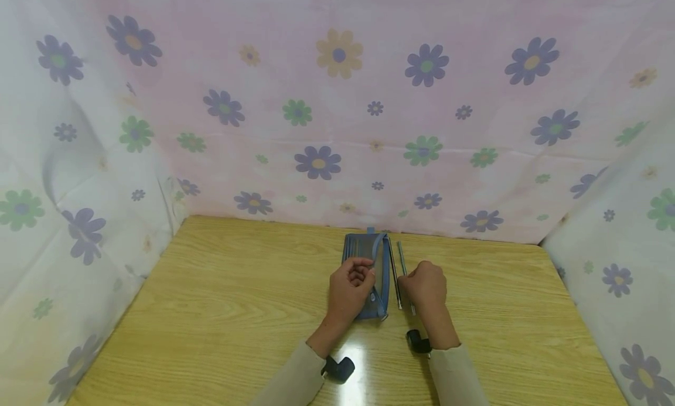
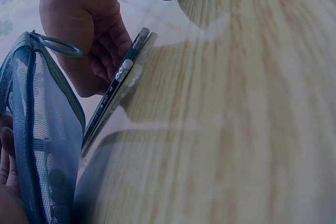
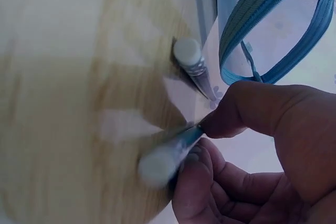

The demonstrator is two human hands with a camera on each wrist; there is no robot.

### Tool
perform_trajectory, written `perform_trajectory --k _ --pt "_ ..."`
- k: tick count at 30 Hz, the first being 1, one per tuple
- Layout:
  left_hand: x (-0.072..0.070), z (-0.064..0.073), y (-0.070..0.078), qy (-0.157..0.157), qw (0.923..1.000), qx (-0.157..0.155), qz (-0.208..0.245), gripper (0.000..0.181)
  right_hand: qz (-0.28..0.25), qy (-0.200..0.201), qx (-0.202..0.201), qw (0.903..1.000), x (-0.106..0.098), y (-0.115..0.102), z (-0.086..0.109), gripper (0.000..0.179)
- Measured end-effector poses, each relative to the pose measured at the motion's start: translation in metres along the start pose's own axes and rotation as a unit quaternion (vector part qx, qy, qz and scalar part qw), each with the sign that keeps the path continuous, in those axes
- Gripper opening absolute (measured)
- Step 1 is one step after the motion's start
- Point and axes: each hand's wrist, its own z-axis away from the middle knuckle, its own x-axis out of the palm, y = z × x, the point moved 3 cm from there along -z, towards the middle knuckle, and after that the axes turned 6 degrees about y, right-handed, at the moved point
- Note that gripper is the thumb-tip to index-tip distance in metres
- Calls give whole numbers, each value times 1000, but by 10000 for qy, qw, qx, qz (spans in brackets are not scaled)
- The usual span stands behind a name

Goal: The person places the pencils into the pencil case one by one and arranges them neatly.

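Note:
A blue mesh zip pencil case [image 1: 387,271] lies on the table, its zipped mouth gaping towards the right. My left hand [image 1: 349,292] grips the case at its near side, fingers curled over it. Just right of the case, my right hand [image 1: 426,286] pinches a green pencil [image 1: 402,256] between thumb and fingers. The white eraser end of that pencil [image 3: 157,167] points at the camera in the right wrist view. A second, darker pencil [image 1: 395,277] lies between the case and my right hand; its eraser end [image 3: 188,52] shows beside the zip.
The wood-grain table [image 1: 237,300] stretches out on both sides of the hands. A flowered cloth [image 1: 337,119] hangs behind the table and along its left and right sides. Each wrist carries a black camera mount [image 1: 340,369].

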Motion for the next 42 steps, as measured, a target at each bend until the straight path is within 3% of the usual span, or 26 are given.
perform_trajectory --k 16,27,42 --pt "0 0 -4 -52 9998 176 -115 17 -114 -92 38 9999 -6 -2 1 44" --pt "0 0 -3 -23 10000 18 -92 16 -378 -127 58 9992 -12 -1 2 36" --pt "-1 2 1 -50 10000 55 18 17 -1205 -518 252 9910 -18 -8 3 21"
